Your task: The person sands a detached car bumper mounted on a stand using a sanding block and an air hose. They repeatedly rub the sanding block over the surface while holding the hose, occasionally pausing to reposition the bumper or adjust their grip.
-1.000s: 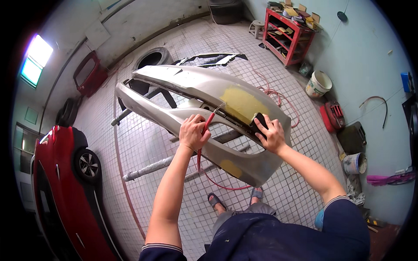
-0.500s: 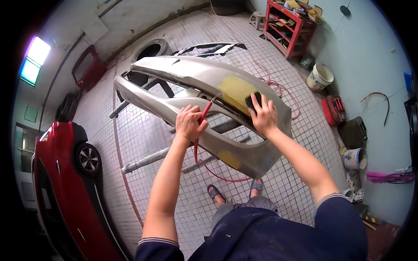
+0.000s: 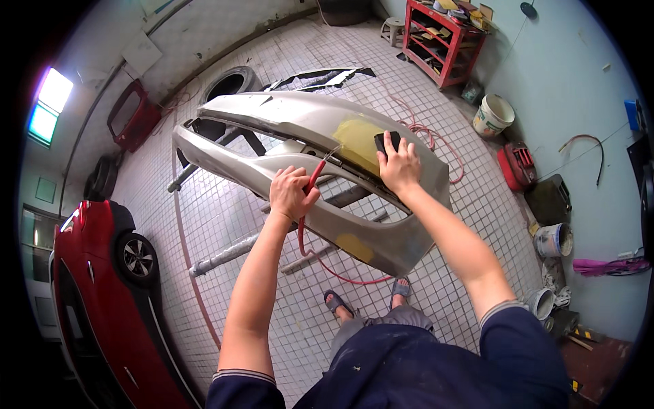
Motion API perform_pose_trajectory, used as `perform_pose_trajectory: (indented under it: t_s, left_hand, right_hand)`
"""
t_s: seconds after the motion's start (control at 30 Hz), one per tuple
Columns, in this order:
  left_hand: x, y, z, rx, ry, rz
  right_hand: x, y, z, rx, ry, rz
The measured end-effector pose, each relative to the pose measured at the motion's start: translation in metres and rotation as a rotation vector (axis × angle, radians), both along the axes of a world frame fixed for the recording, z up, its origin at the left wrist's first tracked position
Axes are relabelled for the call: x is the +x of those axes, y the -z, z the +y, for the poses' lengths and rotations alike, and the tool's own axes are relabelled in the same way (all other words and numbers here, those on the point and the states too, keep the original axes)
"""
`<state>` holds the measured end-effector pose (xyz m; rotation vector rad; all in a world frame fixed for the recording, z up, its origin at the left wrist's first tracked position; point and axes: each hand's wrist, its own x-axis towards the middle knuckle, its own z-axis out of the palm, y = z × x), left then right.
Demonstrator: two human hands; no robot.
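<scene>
A silver-grey car bumper (image 3: 300, 109) is propped up in front of me, with a yellow filler patch (image 3: 355, 139) on its upper right and a smaller yellow spot (image 3: 354, 248) low on the near side. My right hand (image 3: 400, 167) presses a black sanding block (image 3: 386, 142) against the right part of the large patch, fingers spread over it. My left hand (image 3: 291, 193) is closed around a red hose (image 3: 315, 177) above the bumper's near edge. The hose's thin tip points toward the patch; whether anything comes out I cannot tell.
Grey padded stand bars (image 3: 228, 253) stick out left under the bumper. The hose loops near my feet. A red car (image 3: 102, 286) stands at left, a tyre (image 3: 231, 82) behind. Along the right wall are a red shelf cart (image 3: 443, 44), a white bucket (image 3: 493, 116) and a red case (image 3: 516, 167).
My right hand has slid the sanding block a little farther from me over the patch. My left hand keeps its hold on the hose. The whole view has shifted slightly.
</scene>
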<state>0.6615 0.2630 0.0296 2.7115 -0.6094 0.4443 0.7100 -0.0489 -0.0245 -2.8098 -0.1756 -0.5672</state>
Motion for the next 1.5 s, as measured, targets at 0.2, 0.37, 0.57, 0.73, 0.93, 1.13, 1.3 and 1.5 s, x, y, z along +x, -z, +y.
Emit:
perform_pose_trajectory:
  t_s: [0.2, 0.37, 0.57, 0.73, 0.93, 1.13, 1.3, 1.5]
  left_hand:
    - [-0.005, 0.003, 0.008, 0.029, -0.04, 0.018]
    - [-0.002, -0.002, -0.001, 0.0, -0.016, 0.009]
    - [-0.012, 0.002, 0.01, 0.045, -0.067, 0.034]
    - [-0.002, -0.002, 0.003, 0.036, -0.034, 0.03]
    - [-0.007, 0.002, 0.006, 0.029, -0.046, 0.013]
    - [-0.002, -0.001, 0.0, 0.055, -0.049, 0.05]
    - [-0.009, 0.002, 0.005, 0.029, -0.074, 0.016]
    - [-0.004, -0.004, -0.015, 0.014, -0.025, 0.01]
  right_hand:
    - [-0.066, 0.023, -0.002, -0.029, -0.164, 0.008]
    - [0.0, 0.007, -0.012, 0.074, 0.05, -0.02]
    - [-0.064, 0.019, -0.015, -0.011, -0.15, 0.013]
    - [-0.01, 0.014, -0.014, 0.037, 0.01, -0.076]
    - [-0.068, 0.028, -0.013, 0.026, -0.186, -0.069]
    - [-0.006, 0.01, -0.012, 0.11, 0.027, -0.026]
    - [-0.067, 0.022, -0.003, 0.06, -0.211, -0.057]
    - [0.001, 0.013, -0.007, 0.156, 0.085, -0.03]
